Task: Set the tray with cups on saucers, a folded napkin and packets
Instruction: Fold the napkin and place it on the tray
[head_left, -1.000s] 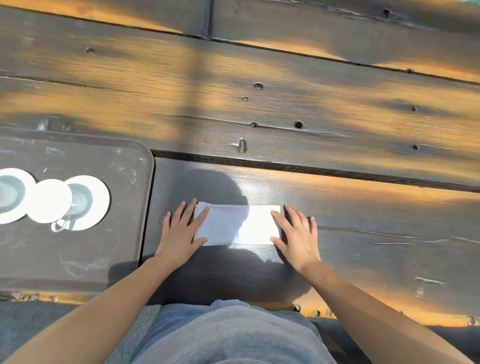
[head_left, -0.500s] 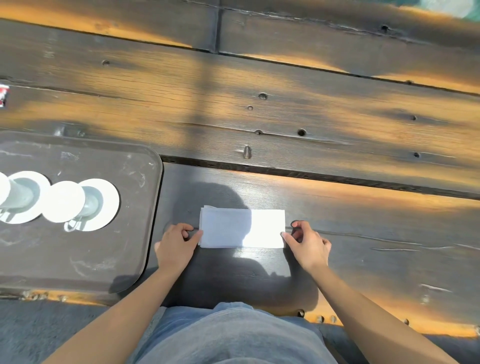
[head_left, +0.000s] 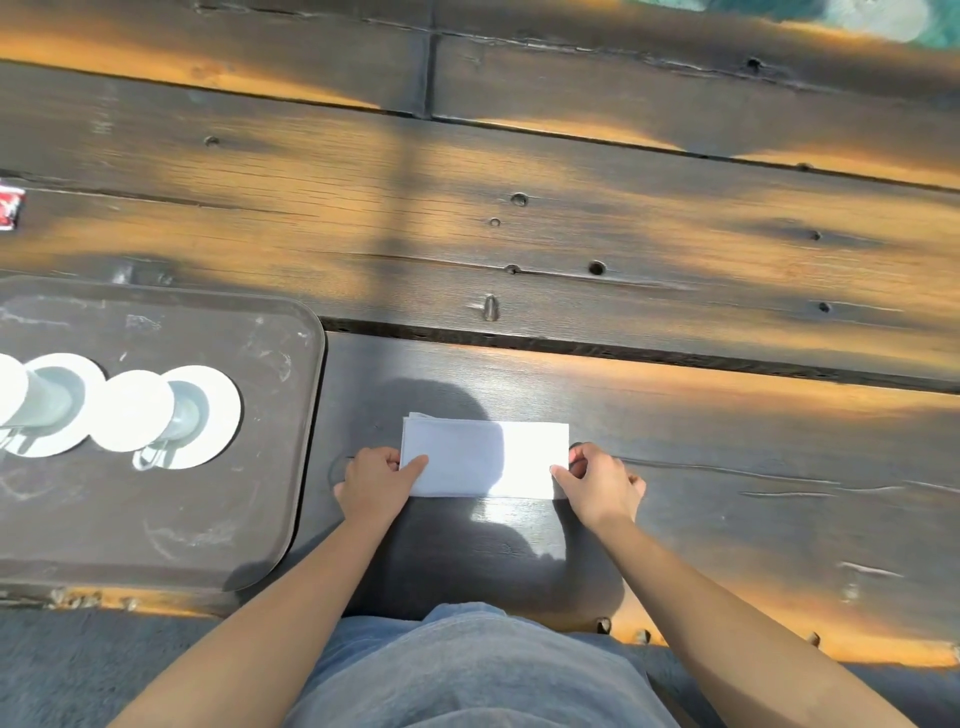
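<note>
A white folded napkin (head_left: 483, 460) lies flat on the dark wooden table near its front edge. My left hand (head_left: 375, 483) pinches the napkin's near left corner, and my right hand (head_left: 597, 480) pinches its near right corner. To the left sits a dark brown tray (head_left: 208, 525) holding two white cups on white saucers: one cup (head_left: 135, 410) on a saucer (head_left: 208, 415), and another cup and saucer (head_left: 52, 405) at the frame's left edge. A red and white packet (head_left: 10, 207) lies on the table beyond the tray.
The wooden table (head_left: 675, 260) of wide planks stretches far and right, with gaps between boards. Its front edge runs just before my lap.
Both hands went from lying flat with spread fingers on the napkin's ends to curling and pinching its near corners. The view shifted slightly, bringing the packet into sight.
</note>
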